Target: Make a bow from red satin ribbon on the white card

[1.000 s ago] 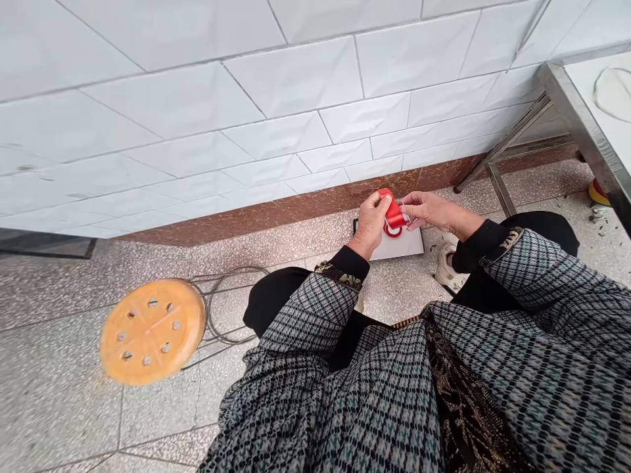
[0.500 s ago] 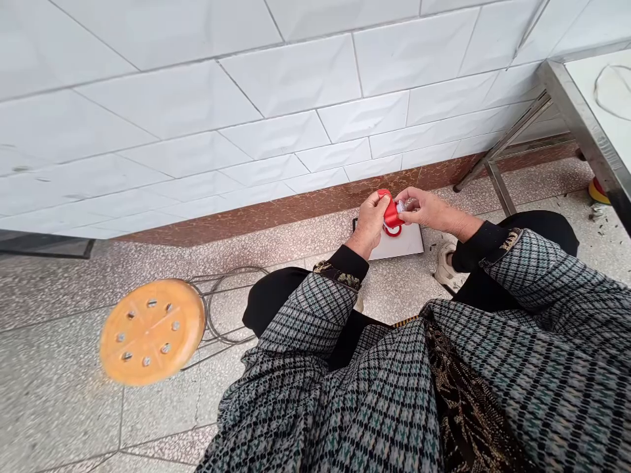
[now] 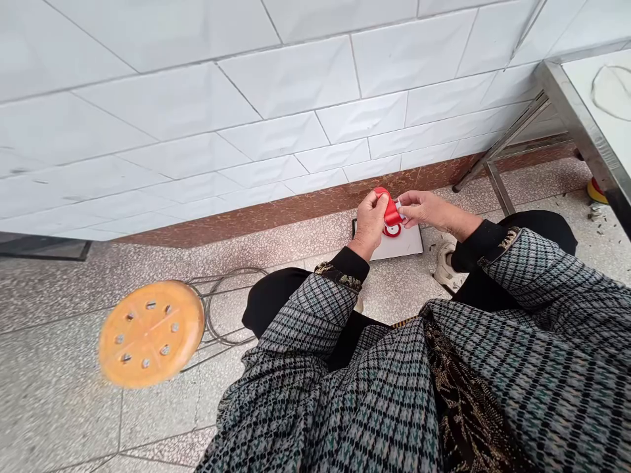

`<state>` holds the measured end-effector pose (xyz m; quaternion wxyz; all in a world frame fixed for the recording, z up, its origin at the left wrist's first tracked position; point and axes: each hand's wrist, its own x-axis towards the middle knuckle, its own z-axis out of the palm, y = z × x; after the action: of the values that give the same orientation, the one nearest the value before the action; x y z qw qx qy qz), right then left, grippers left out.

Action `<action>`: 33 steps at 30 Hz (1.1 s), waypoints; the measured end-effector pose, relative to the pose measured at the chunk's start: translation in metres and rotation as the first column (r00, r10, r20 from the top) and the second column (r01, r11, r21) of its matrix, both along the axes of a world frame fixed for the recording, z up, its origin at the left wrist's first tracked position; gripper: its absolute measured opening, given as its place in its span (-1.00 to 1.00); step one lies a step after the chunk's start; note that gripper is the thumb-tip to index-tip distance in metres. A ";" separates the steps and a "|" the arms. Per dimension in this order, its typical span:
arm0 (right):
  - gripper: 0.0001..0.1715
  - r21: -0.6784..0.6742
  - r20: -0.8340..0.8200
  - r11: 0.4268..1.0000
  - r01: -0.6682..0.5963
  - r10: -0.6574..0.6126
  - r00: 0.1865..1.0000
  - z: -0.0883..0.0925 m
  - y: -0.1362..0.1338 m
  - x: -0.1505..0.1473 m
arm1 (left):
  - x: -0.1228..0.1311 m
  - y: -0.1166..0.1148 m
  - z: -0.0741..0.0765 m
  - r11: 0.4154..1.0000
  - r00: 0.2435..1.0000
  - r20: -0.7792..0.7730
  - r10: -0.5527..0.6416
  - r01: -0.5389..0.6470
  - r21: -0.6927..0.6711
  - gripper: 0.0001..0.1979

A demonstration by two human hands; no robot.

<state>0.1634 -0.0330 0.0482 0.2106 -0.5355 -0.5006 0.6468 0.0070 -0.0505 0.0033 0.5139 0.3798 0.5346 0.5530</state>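
Note:
My left hand [image 3: 371,222] is closed, pinching one end of a glossy red ribbon [image 3: 393,214] between thumb and fingers. Facing it, my right hand [image 3: 420,209] is closed at the other side of the ribbon, around a small whitish piece [image 3: 399,205] that its fingers partly hide. A loop of red stands up beside my left thumb. Just beneath the hands, a red ring-shaped roll with a white centre [image 3: 392,230] shows above a flat white panel with a dark edge [image 3: 407,246] on the floor.
A white-tiled wall [image 3: 296,72] rises ahead over a brown skirting strip [image 3: 276,209]. To the left stands an orange round stool [image 3: 152,335] with wire legs. A metal-framed table [image 3: 586,125] is at right, and a red and yellow object [image 3: 597,191] lies beneath it.
Both hands stay close together at the ribbon. The red loop has shifted slightly left, and the roll's white centre shows more clearly below it.

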 end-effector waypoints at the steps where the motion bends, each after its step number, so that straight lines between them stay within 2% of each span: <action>1: -0.83 0.027 0.016 1.000 0.001 -0.002 1.000 -0.002 0.000 0.000 | 0.000 0.000 0.000 1.000 0.999 0.044 0.004 -0.002 -0.026 -0.86; 6: -0.76 0.218 0.105 0.973 -0.077 0.055 0.993 -0.007 0.000 0.003 | -0.002 0.001 0.001 0.989 0.977 0.215 0.001 0.031 -0.144 -0.92; 10: -0.65 0.321 0.165 0.929 -0.183 0.136 0.977 -0.004 -0.001 0.004 | -0.004 0.001 0.003 0.978 0.970 0.244 -0.013 0.063 -0.199 -0.95; 13: -0.60 0.350 0.189 0.910 -0.224 0.165 0.968 -0.004 -0.001 0.005 | -0.004 0.001 0.004 0.978 0.968 0.245 -0.043 0.091 -0.187 -0.92; 16: -0.59 0.366 0.182 0.907 -0.210 0.152 0.971 -0.006 0.000 0.006 | -0.003 0.002 0.003 0.988 0.978 0.201 -0.058 0.085 -0.128 -0.91; 18: -0.57 0.319 0.129 0.935 -0.157 0.121 0.984 -0.007 0.000 0.006 | -0.003 0.003 0.002 0.996 0.993 0.109 -0.049 0.057 -0.071 -0.89; 21: -0.62 0.116 0.013 0.992 -0.055 0.054 0.998 -0.003 0.000 0.006 | -0.003 0.002 0.001 0.999 0.995 -0.095 -0.036 0.038 0.022 -0.86; 23: -0.72 -0.041 -0.051 0.998 -0.039 0.037 0.998 0.000 -0.001 0.006 | -0.004 0.001 0.001 0.996 0.972 -0.233 -0.026 0.046 0.082 -0.85; 25: -0.78 -0.142 -0.095 0.989 -0.036 0.022 0.995 0.004 -0.001 0.006 | -0.004 -0.001 0.002 0.990 0.944 -0.330 -0.012 0.057 0.126 -0.82; 29: -0.84 -0.194 -0.079 0.981 0.012 -0.028 0.996 0.006 -0.002 0.003 | -0.005 -0.002 0.002 0.987 0.920 -0.391 0.005 0.059 0.152 -0.74; 33: -0.86 -0.183 -0.032 0.983 0.018 -0.024 0.999 0.004 -0.002 0.001 | -0.002 -0.002 0.002 0.990 0.931 -0.364 0.012 0.040 0.135 -0.73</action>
<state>0.1644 -0.0346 0.0525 0.1758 -0.5467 -0.4297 0.6968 0.0045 -0.0526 0.0053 0.3818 0.5147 0.5777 0.5055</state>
